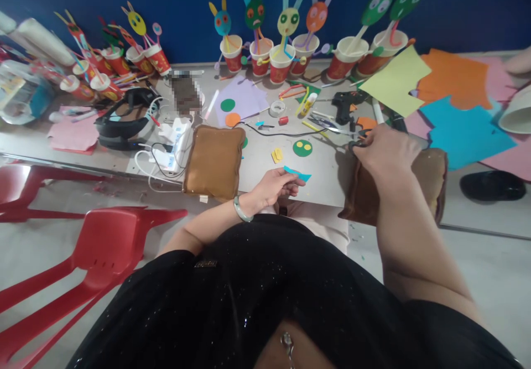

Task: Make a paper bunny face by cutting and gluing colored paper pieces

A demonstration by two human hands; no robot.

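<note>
My left hand pinches a small piece of blue paper between thumb and fingers, close to the table's front edge. To the right, my right hand closes on the dark handles of a pair of scissors; their blades point left over the table. Between the hands lies a green paper circle with two yellow dots on it. Small yellow paper pieces rest just beyond my left hand. Below my right wrist is a brown cushion, partly hidden by the forearm.
Paper cups with rabbit-faced figures line the back. A glue gun, tape roll and glue stick lie mid-table. Coloured sheets spread rightward. Left are another brown cushion, a power strip and a red chair.
</note>
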